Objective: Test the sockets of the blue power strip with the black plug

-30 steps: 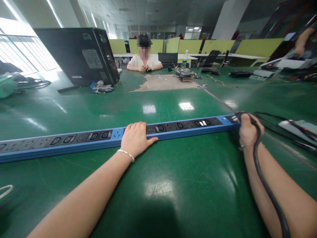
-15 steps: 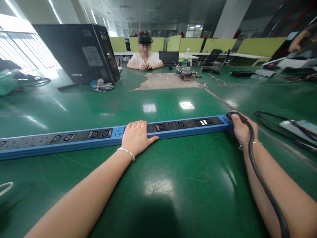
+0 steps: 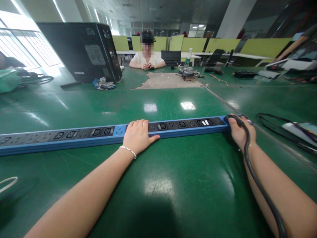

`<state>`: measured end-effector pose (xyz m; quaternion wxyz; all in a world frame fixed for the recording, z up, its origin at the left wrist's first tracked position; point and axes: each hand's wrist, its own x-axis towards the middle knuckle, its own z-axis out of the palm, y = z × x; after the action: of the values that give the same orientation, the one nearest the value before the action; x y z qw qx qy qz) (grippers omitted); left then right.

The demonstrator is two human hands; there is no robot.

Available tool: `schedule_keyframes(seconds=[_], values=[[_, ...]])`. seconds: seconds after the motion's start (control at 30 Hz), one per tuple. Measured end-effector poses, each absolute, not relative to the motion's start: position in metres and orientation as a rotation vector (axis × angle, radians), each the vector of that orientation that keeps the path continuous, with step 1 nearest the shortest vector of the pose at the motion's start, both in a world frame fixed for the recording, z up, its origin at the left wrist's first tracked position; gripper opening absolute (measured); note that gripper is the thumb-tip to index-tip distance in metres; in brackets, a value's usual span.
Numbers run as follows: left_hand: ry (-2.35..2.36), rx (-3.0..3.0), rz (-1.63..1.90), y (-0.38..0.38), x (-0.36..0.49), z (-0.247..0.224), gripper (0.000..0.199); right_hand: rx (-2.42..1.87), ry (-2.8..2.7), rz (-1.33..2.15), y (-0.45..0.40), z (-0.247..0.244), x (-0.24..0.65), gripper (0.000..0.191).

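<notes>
A long blue power strip (image 3: 74,141) with black sockets lies across the green table. My left hand (image 3: 136,135) is closed over its middle, fingers across the top and thumb along the near side, beside a single blue socket (image 3: 119,130). At the strip's right end, my right hand (image 3: 241,133) grips the end where a thick black cable (image 3: 250,170) comes out. The cable runs back over my right forearm. Fingers on the far side of that end are partly hidden.
A black computer case (image 3: 86,53) stands back left, with gloves (image 3: 104,84) by it. Across the table (image 3: 158,105) sits a person (image 3: 147,59). A motor-like part (image 3: 187,71) and a bottle (image 3: 188,58) stand farther back. Black cables (image 3: 274,123) lie at right.
My right hand has shifted slightly at the strip's end, and more of its fingers show beyond the end. My left hand keeps its place on the strip. The view has moved slightly.
</notes>
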<state>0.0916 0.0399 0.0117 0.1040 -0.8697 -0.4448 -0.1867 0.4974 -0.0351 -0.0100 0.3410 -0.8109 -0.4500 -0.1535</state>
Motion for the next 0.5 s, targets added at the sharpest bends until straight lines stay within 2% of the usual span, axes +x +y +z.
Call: schedule_keyframes(seconds=[0.2, 0.5], values=[[-1.304, -2.554, -0.555, 0.0398, 0.0913, 0.012, 0.063, -2.131, -1.154, -0.389, -0.0376, -0.011, 0.4941, 0.049], [-1.32, -2.559, -0.553, 0.0395, 0.0917, 0.0115, 0.062, -2.088, -1.143, -0.382, -0.0362, -0.0126, 0.4967, 0.044]])
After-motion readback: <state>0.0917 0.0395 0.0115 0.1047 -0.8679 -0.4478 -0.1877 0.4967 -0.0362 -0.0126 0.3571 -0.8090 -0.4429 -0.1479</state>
